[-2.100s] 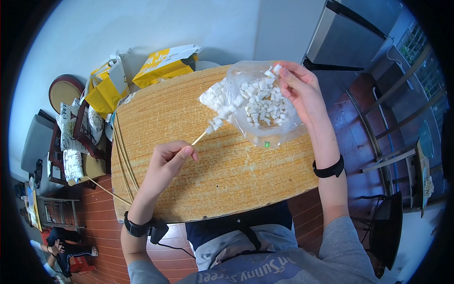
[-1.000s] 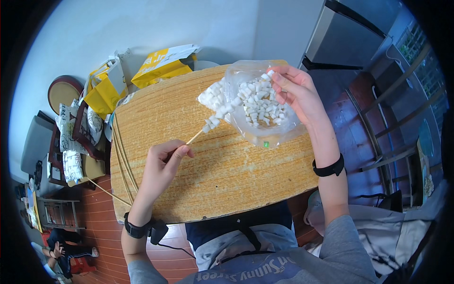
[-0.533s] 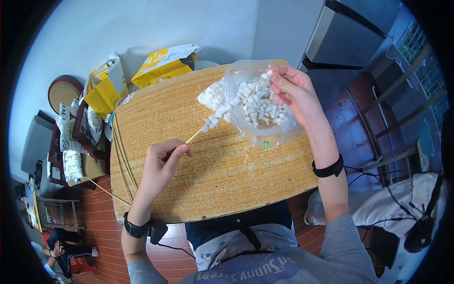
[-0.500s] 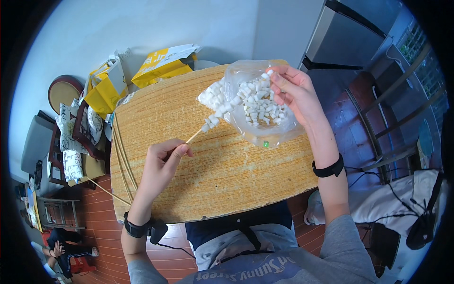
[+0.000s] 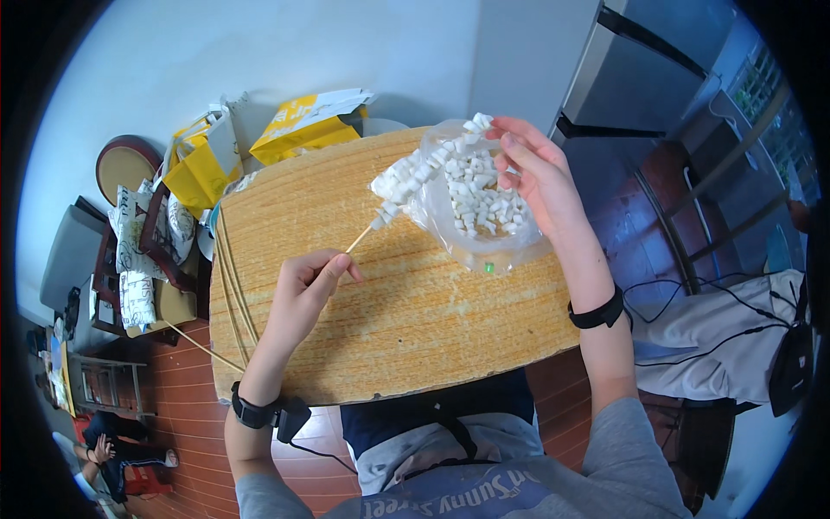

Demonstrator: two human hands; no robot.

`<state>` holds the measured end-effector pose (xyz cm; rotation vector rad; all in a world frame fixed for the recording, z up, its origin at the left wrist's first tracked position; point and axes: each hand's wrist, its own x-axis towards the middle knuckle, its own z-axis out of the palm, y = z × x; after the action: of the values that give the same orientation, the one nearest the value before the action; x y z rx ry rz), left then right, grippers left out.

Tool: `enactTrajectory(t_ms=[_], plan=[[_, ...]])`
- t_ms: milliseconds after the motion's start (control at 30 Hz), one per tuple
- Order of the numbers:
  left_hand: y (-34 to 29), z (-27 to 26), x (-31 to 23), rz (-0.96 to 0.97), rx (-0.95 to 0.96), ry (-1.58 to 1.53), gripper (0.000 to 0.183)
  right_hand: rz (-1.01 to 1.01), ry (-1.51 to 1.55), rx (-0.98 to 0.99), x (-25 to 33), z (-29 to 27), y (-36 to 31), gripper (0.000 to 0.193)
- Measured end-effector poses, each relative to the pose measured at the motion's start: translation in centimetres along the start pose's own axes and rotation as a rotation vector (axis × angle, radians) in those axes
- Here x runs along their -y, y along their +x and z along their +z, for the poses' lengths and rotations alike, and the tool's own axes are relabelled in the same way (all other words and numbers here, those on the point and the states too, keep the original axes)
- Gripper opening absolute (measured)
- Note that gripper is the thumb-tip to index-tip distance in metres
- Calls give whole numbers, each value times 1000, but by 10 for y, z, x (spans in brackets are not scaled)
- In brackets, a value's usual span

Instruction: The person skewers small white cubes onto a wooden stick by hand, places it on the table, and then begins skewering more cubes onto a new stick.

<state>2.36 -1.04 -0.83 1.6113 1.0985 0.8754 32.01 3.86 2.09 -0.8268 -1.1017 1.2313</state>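
My left hand is closed, pinching the lower end of a thin wooden stick over the middle of the table. Small white chunks are threaded along the stick, which slants up to the right. At its far tip sits a white chunk, and the fingertips of my right hand are closed at it; the exact grip is partly hidden. Beneath that hand lies a clear plastic bag with many loose white chunks in it. More white chunks lie left of the bag, behind the stick.
The wood-grain table has long thin sticks along its left edge. Yellow and white paper bags stand behind it. A grey refrigerator is at the back right. A seated person is at the far lower left.
The stick's loaded end has risen and shifted slightly left against the bag. My right hand has moved a little left with it, staying at the tip. My left hand keeps its pinch.
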Motion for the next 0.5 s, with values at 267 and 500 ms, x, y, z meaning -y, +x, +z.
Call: enactTrajectory(t_ms=[267,500], plan=[[0,-2,-1,-44,39,24,28,2,-96,-33,-7,2,1,28],[-1,-1,-3,-47,51,33,28,-7,-126,-58,-10,-1,1,23]])
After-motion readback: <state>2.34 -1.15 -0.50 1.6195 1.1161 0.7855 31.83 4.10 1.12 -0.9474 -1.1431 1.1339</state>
